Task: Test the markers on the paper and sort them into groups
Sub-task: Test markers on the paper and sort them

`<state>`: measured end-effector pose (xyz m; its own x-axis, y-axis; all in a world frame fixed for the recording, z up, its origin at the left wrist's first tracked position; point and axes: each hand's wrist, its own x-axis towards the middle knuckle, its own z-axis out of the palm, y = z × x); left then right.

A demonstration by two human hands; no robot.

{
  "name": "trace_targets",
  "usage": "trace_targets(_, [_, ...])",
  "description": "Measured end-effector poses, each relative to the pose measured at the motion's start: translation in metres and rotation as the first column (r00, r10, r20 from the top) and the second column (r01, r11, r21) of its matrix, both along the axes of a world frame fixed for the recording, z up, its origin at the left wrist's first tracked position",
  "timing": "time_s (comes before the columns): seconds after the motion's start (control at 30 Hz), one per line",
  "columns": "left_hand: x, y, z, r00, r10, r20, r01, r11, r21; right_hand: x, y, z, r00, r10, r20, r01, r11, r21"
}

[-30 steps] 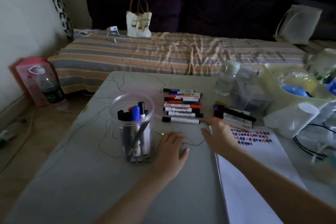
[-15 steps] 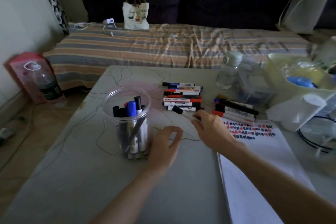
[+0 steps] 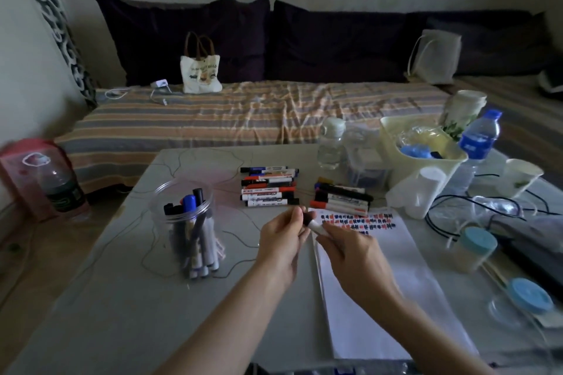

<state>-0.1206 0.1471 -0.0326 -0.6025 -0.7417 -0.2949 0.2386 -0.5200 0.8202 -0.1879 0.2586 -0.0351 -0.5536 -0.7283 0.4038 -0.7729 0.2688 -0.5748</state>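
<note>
— Head view: we are now holding up one marker (image 3: 313, 225) that a second ago was lying at the near edge of the left group (image 3: 269, 187); testing is starting again.

— Agreed. Our right hand (image 3: 353, 253) is wrapping its white barrel, our left hand (image 3: 281, 239) is pinching the black cap, just near the paper (image 3: 380, 298)'s far left corner.

Both bare forearms reach in from the bottom edge and meet mid-frame, hands raised off the surface. Left hand (image 3: 281, 237) pinches with thumb and fingertips, knuckles up. Right hand (image 3: 350, 248) curled in a closed grip, thumb on top, just beside the left.
</note>
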Motion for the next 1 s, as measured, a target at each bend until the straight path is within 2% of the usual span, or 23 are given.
trace_targets(0.13, [-0.013, 0.001, -0.004, 0.991, 0.106, 0.076, -0.116, 0.984, 0.135, 0.003, 0.016, 0.001, 0.974, -0.120, -0.193, 0.136, 0.988, 0.075])
trace_targets(0.2, [-0.006, -0.023, -0.006, 0.975, 0.181, 0.127, -0.193, 0.977, 0.091, -0.005, 0.031, -0.004, 0.955, -0.156, -0.252, 0.182, 0.980, 0.081])
trace_targets(0.27, [0.004, -0.039, -0.015, 0.963, 0.218, 0.157, -0.210, 0.975, -0.066, -0.022, 0.045, -0.013, 0.968, -0.183, -0.173, 0.211, 0.964, 0.160])
trace_targets(0.33, [0.005, -0.035, -0.025, 0.964, 0.100, 0.248, -0.032, 0.964, -0.265, -0.041, 0.049, -0.025, 0.982, -0.180, -0.061, 0.190, 0.943, 0.272])
trace_targets(0.37, [0.002, -0.029, -0.032, 0.947, 0.031, 0.321, 0.093, 0.927, -0.363, -0.047, 0.047, -0.029, 0.985, -0.174, -0.009, 0.169, 0.946, 0.277])
trace_targets(0.43, [-0.007, -0.022, -0.045, 0.908, -0.025, 0.418, 0.253, 0.827, -0.502, -0.057, 0.042, -0.033, 0.987, -0.144, 0.077, 0.126, 0.971, 0.203])
trace_targets(0.57, [-0.020, -0.029, -0.061, 0.864, 0.057, 0.500, 0.358, 0.629, -0.690, -0.082, 0.039, -0.040, 0.966, -0.075, 0.246, 0.068, 0.997, 0.038])
trace_targets(0.63, [-0.026, -0.033, -0.070, 0.856, 0.083, 0.511, 0.396, 0.530, -0.750, -0.095, 0.037, -0.046, 0.956, -0.067, 0.287, 0.060, 0.998, 0.034])
trace_targets(0.7, [-0.033, -0.038, -0.078, 0.862, 0.095, 0.497, 0.398, 0.480, -0.782, -0.107, 0.036, -0.051, 0.913, -0.050, 0.405, 0.048, 0.999, 0.014])
trace_targets(0.77, [-0.043, -0.044, -0.085, 0.870, 0.103, 0.482, 0.391, 0.452, -0.802, -0.120, 0.036, -0.055, 0.759, 0.057, 0.649, 0.068, 0.984, -0.166])
trace_targets(0.83, [-0.049, -0.047, -0.093, 0.884, 0.085, 0.460, 0.379, 0.447, -0.810, -0.133, 0.038, -0.057, 0.599, 0.163, 0.784, 0.157, 0.936, -0.316])
trace_targets(0.9, [-0.052, -0.048, -0.103, 0.909, 0.063, 0.412, 0.340, 0.458, -0.821, -0.141, 0.038, -0.062, 0.572, 0.165, 0.803, 0.220, 0.913, -0.344])
trace_targets(1.0, [-0.053, -0.051, -0.112, 0.929, 0.056, 0.367, 0.302, 0.460, -0.835, -0.147, 0.032, -0.071, 0.631, 0.057, 0.774, 0.277, 0.915, -0.293])
